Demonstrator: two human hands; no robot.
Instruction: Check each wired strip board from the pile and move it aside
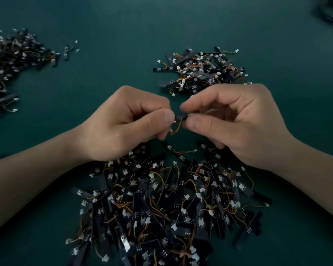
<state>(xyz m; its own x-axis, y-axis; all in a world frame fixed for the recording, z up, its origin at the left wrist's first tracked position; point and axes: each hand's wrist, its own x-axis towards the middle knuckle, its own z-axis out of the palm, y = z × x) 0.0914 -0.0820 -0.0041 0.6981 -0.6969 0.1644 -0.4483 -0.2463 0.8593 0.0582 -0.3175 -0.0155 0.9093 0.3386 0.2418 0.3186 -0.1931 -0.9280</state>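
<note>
Above the middle of a dark green table [123,31], a person's two bare hands meet and hold one small black strip board [181,117] between them. The left hand [127,121] pinches the board's left end between thumb and curled forefinger. The right hand [236,120] pinches the right end the same way, its other fingers folded in under the palm. Only a short stretch of the board shows between the fingertips, lying roughly level. A thin orange and yellow wire [178,126] loops down from it, close to the left thumb. Both forearms come in from the lower corners. Beneath the hands, spreading toward the near edge, lies a large pile [171,208] of the same black boards, tangled with orange and yellow leads and small white plugs. The heels of both hands sit over its far edge; whether they touch it cannot be told. Beyond the right hand, farther up the table and apart from the large pile, sits a smaller heap [202,72] of the same boards. At the far left edge is a third heap [12,60], blurred, with one stray board [66,52] just beside it. In the top right corner is a dark shape [331,14], too blurred to identify.
</note>
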